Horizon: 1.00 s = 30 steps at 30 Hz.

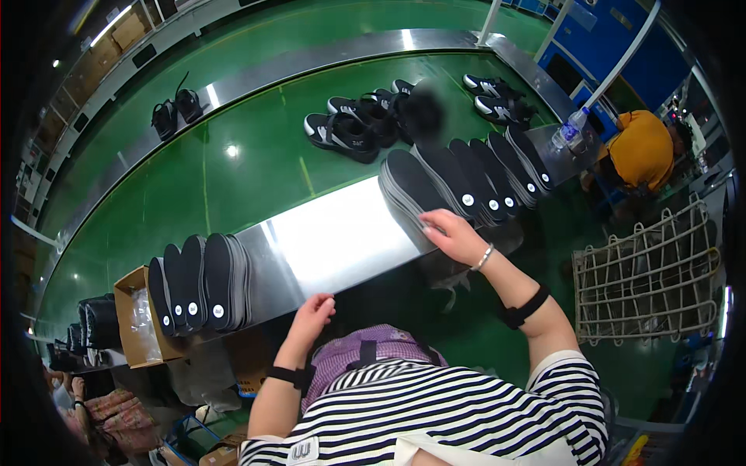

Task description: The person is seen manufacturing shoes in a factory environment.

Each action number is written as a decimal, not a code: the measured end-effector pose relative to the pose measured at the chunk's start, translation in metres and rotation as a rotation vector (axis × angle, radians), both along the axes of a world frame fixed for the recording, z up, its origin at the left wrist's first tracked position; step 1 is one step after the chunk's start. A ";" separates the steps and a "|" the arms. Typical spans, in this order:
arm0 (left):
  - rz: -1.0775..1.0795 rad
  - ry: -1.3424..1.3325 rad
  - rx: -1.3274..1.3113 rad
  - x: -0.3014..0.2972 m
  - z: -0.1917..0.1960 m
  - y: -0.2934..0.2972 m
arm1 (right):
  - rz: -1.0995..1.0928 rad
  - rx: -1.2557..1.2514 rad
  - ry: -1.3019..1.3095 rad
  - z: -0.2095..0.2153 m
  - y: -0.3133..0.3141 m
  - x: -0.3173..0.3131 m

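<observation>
My right hand is loosely spread at the edge of flat, black, foot-shaped insoles, piled on the shiny metal bench. My left hand curls; whether it pinches something, I cannot tell.

A shoe factory, with stacked insoles, rows of sneakers and long green work surface

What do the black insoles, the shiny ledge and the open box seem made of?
Insoles: probably foam with a matt fabric top, judging by the dull black faces and grey edges. Ledge: metal, perhaps steel, given its silvery glare. Box: likely cardboard, plain brown and matt.
</observation>
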<state>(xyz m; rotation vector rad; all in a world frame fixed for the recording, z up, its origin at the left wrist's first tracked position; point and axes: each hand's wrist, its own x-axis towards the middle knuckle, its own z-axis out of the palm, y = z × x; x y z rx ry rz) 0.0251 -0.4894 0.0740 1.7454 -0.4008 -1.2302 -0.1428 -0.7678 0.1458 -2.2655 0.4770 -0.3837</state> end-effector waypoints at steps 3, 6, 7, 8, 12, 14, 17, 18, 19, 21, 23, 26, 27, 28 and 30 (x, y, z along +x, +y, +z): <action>0.022 0.019 0.002 0.024 0.003 -0.023 | 0.033 -0.133 -0.061 -0.008 -0.026 0.023; 0.123 0.135 -0.008 0.054 0.006 -0.044 | -0.005 -0.240 -0.012 -0.013 -0.046 0.055; 0.155 0.145 -0.037 0.064 0.007 -0.051 | -0.034 -0.308 0.017 -0.014 -0.053 0.068; 0.187 0.156 -0.065 0.075 0.007 -0.058 | -0.062 -0.318 0.083 -0.015 -0.061 0.083; 0.315 0.114 -0.086 0.120 -0.011 -0.078 | -0.136 -0.446 0.320 -0.023 -0.089 0.153; 0.405 0.115 -0.039 0.141 -0.025 -0.086 | -0.151 -0.536 0.345 -0.037 -0.111 0.185; 0.498 0.165 -0.037 0.157 -0.055 -0.085 | -0.138 -0.552 0.592 -0.046 -0.127 0.230; 0.477 0.168 -0.035 0.162 -0.060 -0.088 | -0.155 -0.564 0.669 -0.043 -0.130 0.244; 0.457 0.210 -0.020 0.161 -0.056 -0.093 | -0.174 -0.571 0.750 -0.040 -0.132 0.254; 0.411 0.256 0.000 0.158 -0.048 -0.110 | -0.227 -0.565 0.817 -0.044 -0.146 0.263; 0.364 0.306 -0.003 0.156 -0.041 -0.131 | -0.092 -0.301 0.781 -0.057 -0.179 0.264; 0.353 0.330 -0.079 0.163 -0.042 -0.147 | 0.051 -0.515 0.589 -0.074 -0.177 0.292; 0.417 0.338 -0.151 0.167 -0.040 -0.149 | -0.016 -0.520 0.464 -0.047 -0.140 0.306; 0.459 0.258 -0.181 0.166 -0.025 -0.159 | 0.003 -0.482 0.498 -0.029 -0.118 0.311; 0.581 0.083 -0.315 0.164 -0.002 -0.169 | 0.016 -0.360 0.444 0.008 -0.067 0.296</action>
